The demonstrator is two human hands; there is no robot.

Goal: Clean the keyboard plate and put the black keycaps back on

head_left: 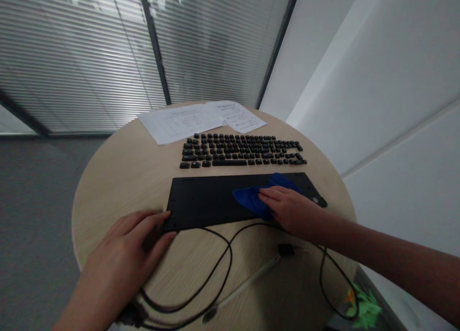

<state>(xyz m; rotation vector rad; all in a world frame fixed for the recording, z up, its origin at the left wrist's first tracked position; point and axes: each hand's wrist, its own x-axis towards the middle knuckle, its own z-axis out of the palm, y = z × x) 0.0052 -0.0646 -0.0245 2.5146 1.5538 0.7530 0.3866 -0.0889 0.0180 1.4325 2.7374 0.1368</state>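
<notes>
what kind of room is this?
Probably an office or small meeting room: a round wood-look table, glazed partition with blinds beyond it, and printed sheets on the tabletop.

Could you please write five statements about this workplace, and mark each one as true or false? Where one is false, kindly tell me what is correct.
1. The right hand holds a blue cloth on the black keyboard body. True.
2. The left hand is holding a loose keycap. False: it holds the near left corner of the keyboard body.
3. Loose black keycaps lie in rows beyond the keyboard body. True.
4. The printed papers lie under the keyboard body. False: they lie beyond the keycaps, at the far side of the round table.
5. A slim brush with dark bristles lies nearer to the person than the keyboard body. True.
</notes>
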